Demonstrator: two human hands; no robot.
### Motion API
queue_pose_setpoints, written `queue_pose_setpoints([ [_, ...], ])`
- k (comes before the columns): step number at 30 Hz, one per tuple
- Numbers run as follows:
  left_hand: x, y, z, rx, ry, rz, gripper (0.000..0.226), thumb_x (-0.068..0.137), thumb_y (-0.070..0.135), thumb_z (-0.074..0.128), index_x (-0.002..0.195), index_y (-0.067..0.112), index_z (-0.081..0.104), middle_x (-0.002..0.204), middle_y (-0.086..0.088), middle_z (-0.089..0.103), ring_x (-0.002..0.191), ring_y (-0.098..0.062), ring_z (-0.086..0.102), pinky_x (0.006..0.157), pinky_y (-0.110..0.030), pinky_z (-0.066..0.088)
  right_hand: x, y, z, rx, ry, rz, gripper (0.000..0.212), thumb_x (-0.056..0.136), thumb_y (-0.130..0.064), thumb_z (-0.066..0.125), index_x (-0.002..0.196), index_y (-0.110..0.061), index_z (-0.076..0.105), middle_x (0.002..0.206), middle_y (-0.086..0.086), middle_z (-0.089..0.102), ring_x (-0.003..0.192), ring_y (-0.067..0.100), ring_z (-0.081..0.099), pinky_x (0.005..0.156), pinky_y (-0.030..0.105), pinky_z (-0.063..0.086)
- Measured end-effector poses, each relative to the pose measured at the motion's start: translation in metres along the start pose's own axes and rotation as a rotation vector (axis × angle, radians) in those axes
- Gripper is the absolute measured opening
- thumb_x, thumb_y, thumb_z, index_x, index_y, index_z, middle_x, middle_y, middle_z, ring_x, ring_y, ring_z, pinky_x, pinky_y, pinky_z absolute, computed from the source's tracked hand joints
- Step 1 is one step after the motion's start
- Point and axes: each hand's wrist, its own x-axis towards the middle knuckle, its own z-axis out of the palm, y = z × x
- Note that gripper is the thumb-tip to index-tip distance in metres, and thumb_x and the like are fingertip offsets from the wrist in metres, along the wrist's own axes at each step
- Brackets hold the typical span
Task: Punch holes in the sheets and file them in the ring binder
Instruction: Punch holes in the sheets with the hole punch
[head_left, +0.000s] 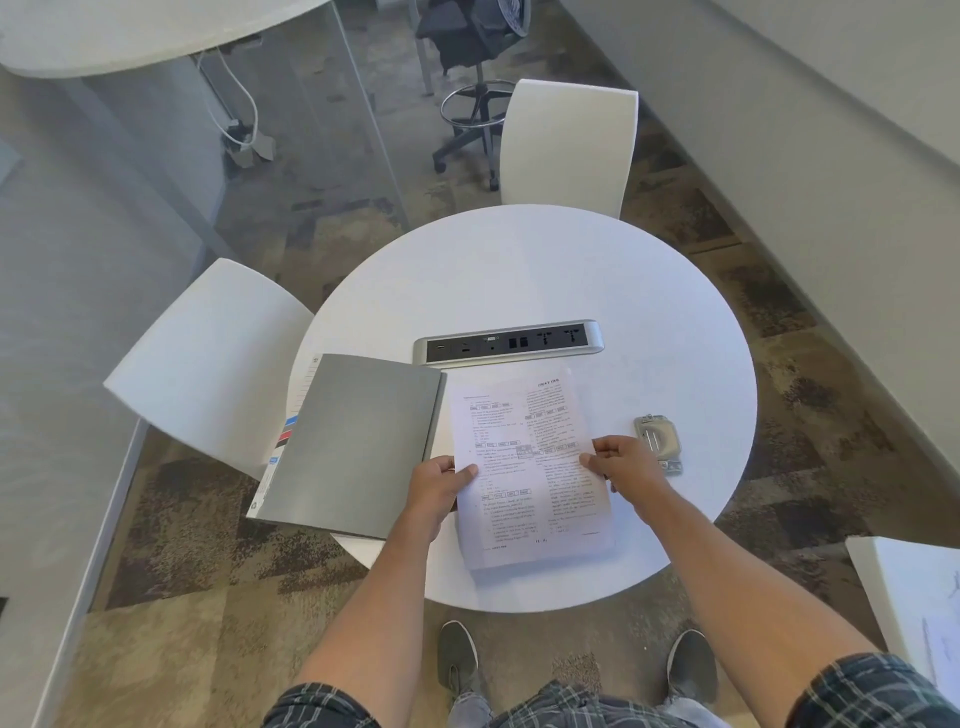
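White and round, the bench (519, 260) carries my sheets (530, 467), pinched at each side edge in left grip (441, 480) and right grip (621, 460) to square them, between grey ring binder (358, 441) and metal punch (658, 441).

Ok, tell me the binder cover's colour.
Plain grey, seen in the head view: the binder cover.

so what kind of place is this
Most likely an office meeting nook: a round white table with a built-in power and data strip, white chairs around it, and a rolling task stool on carpet.
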Motion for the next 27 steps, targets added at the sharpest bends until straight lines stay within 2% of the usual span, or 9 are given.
queue_pose_setpoints([
  [3, -0.001, -0.006, 0.000, 0.029, 0.021, -0.030, 0.013, 0.090, 0.003, 0.072, 0.101, -0.004, 0.070, 0.087, -0.012, 0.076, 0.067, -0.019, 0.070, 0.063, -0.030, 0.059, 0.002, 0.003, 0.001, -0.082, 0.033, 0.011, 0.015, 0.094, -0.010, 0.072, 0.107, -0.006, 0.076, 0.081, -0.003, 0.076, 0.069, 0.011, 0.066, 0.059, 0.028, 0.047],
  [7, 0.001, -0.014, 0.002, 0.079, 0.083, -0.055, 0.011, 0.090, 0.000, 0.071, 0.099, -0.007, 0.070, 0.094, -0.019, 0.075, 0.076, -0.027, 0.070, 0.076, -0.043, 0.062, 0.004, 0.006, 0.003, -0.275, 0.069, 0.009, 0.028, 0.092, -0.013, 0.074, 0.119, -0.009, 0.072, 0.098, 0.006, 0.075, 0.093, 0.024, 0.073, 0.085, 0.039, 0.058],
  [11, 0.005, -0.020, 0.003, 0.128, 0.142, -0.072, 0.008, 0.089, -0.001, 0.071, 0.094, -0.008, 0.070, 0.096, -0.022, 0.075, 0.082, -0.031, 0.069, 0.085, -0.053, 0.061, 0.003, 0.007, 0.001, -0.323, 0.120, 0.060, 0.026, 0.093, -0.009, 0.068, 0.119, -0.009, 0.071, 0.096, 0.005, 0.077, 0.079, 0.021, 0.077, 0.078, 0.036, 0.059],
  [16, 0.004, -0.022, 0.004, 0.203, 0.155, -0.067, 0.006, 0.090, 0.001, 0.070, 0.088, -0.005, 0.070, 0.095, -0.019, 0.075, 0.081, -0.031, 0.070, 0.082, -0.052, 0.062, -0.002, 0.000, -0.018, -0.441, 0.443, -0.014, 0.009, 0.094, -0.021, 0.068, 0.100, -0.021, 0.074, 0.099, 0.002, 0.075, 0.085, 0.024, 0.070, 0.077, 0.036, 0.057],
  [18, 0.004, -0.022, 0.004, 0.225, 0.156, -0.070, 0.006, 0.090, 0.002, 0.070, 0.085, 0.000, 0.069, 0.095, -0.018, 0.075, 0.083, -0.031, 0.071, 0.082, -0.052, 0.062, 0.003, 0.000, -0.028, -0.454, 0.554, -0.051, 0.013, 0.094, -0.020, 0.068, 0.107, -0.018, 0.071, 0.109, 0.004, 0.070, 0.092, 0.027, 0.067, 0.078, 0.037, 0.055],
  [21, 0.004, -0.023, 0.004, 0.241, 0.167, -0.080, 0.007, 0.090, 0.004, 0.071, 0.084, 0.002, 0.069, 0.094, -0.016, 0.075, 0.084, -0.032, 0.071, 0.081, -0.051, 0.063, 0.009, -0.001, -0.039, -0.466, 0.685, -0.031, 0.032, 0.094, -0.024, 0.070, 0.123, -0.014, 0.064, 0.129, 0.011, 0.057, 0.111, 0.034, 0.060, 0.090, 0.046, 0.052],
  [24, 0.004, -0.024, 0.003, 0.227, 0.174, -0.093, 0.010, 0.091, 0.006, 0.072, 0.089, -0.003, 0.069, 0.095, -0.018, 0.075, 0.080, -0.029, 0.069, 0.082, -0.051, 0.062, 0.016, 0.003, -0.048, -0.495, 0.672, 0.081, 0.050, 0.096, -0.029, 0.069, 0.141, -0.009, 0.057, 0.139, 0.017, 0.055, 0.126, 0.038, 0.054, 0.103, 0.052, 0.048],
  [25, 0.004, -0.025, 0.003, 0.226, 0.178, -0.094, 0.013, 0.091, 0.008, 0.071, 0.090, -0.004, 0.069, 0.095, -0.019, 0.075, 0.080, -0.029, 0.069, 0.082, -0.053, 0.062, 0.019, 0.005, -0.050, -0.471, 0.641, 0.120, 0.047, 0.098, -0.028, 0.065, 0.140, -0.009, 0.058, 0.136, 0.017, 0.059, 0.123, 0.038, 0.057, 0.100, 0.051, 0.050],
  [27, 0.004, -0.025, 0.003, 0.236, 0.185, -0.089, 0.013, 0.093, 0.009, 0.070, 0.086, -0.002, 0.068, 0.095, -0.019, 0.075, 0.079, -0.030, 0.068, 0.081, -0.054, 0.062, 0.021, 0.009, -0.050, -0.411, 0.587, 0.141, 0.030, 0.099, -0.022, 0.057, 0.124, -0.009, 0.067, 0.109, 0.013, 0.069, 0.098, 0.034, 0.064, 0.080, 0.043, 0.054],
])
